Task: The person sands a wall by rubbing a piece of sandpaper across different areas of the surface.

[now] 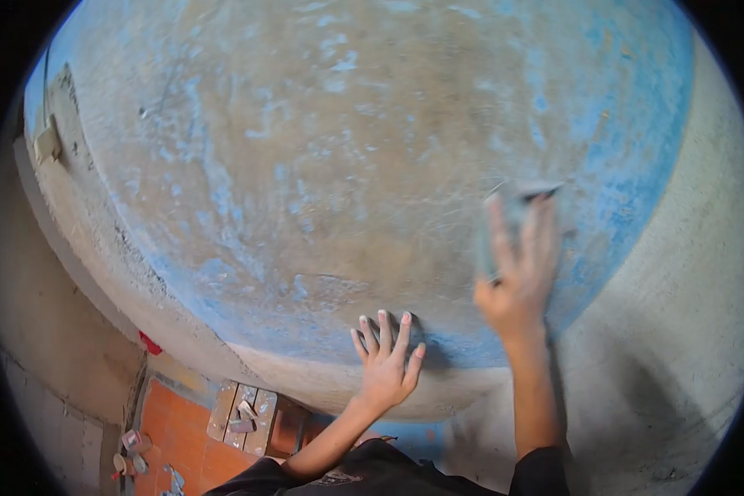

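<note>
In the head view, a wall (pixel 372 198) with patchy, worn blue paint over grey-brown plaster fills the middle. My right hand (pixel 517 277), blurred by motion, presses a thin greyish sheet of sandpaper (pixel 490 236) against the wall at the right. The sheet's top edge curls away from the surface and shows a dark side. Lower down, my left hand (pixel 387 364) rests on the wall near the bottom of the blue area. Its fingers are spread and hold nothing. Pale dust coats the fingertips.
A wooden stool (pixel 241 417) with small blocks on top stands below, at the left. Small containers (pixel 132 446) sit on the orange tiled floor (pixel 174 422). A switch box (pixel 48 142) is fixed at the left wall edge. A pale side wall (pixel 653 355) adjoins at right.
</note>
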### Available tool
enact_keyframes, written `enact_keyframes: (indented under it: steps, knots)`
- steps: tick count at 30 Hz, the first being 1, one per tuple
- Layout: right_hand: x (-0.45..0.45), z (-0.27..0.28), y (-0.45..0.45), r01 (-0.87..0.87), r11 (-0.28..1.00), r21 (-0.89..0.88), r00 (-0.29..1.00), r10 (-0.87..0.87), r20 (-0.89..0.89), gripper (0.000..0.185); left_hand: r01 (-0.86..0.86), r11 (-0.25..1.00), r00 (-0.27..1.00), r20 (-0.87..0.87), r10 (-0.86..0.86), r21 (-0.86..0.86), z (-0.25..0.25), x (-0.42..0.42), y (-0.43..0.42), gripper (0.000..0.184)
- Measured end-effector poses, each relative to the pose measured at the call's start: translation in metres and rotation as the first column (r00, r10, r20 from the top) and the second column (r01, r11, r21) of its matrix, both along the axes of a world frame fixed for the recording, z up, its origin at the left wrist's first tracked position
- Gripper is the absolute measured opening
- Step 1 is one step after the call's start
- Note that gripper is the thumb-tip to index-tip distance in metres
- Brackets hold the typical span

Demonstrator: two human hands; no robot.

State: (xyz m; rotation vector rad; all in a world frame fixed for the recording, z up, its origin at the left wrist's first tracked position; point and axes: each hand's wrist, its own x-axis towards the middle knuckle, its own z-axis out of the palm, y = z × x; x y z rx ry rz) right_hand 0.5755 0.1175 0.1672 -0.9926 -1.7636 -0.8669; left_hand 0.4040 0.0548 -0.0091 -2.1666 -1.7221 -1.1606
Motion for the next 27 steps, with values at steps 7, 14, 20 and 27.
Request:
enact_keyframes:
  steps: [7,14,20,27]
  knots:
    - [-0.085,-0.005,-0.005,-0.245,0.956,-0.162,0.885,0.289,0.366,0.072,-0.201,0.968,0.977,0.099,0.188,0.151,0.022,-0.087,0.006,0.056]
    - [-0.125,0.024,-0.015,-0.111,0.994,0.000,0.994,0.111,0.008,0.078,-0.249,0.965,0.968,0.024,0.248,0.078,0.031,-0.175,-0.016,0.054]
    - [-0.200,-0.008,-0.024,-0.107,0.966,-0.237,0.951,0.169,0.259,0.076,-0.269,0.963,0.963,0.005,0.269,0.017,0.043,-0.262,-0.033,0.052]
    - [-0.286,0.044,-0.025,-0.156,0.988,0.024,0.987,0.154,0.047,0.074,-0.279,0.960,0.960,0.001,0.279,0.004,0.043,-0.351,-0.048,0.053]
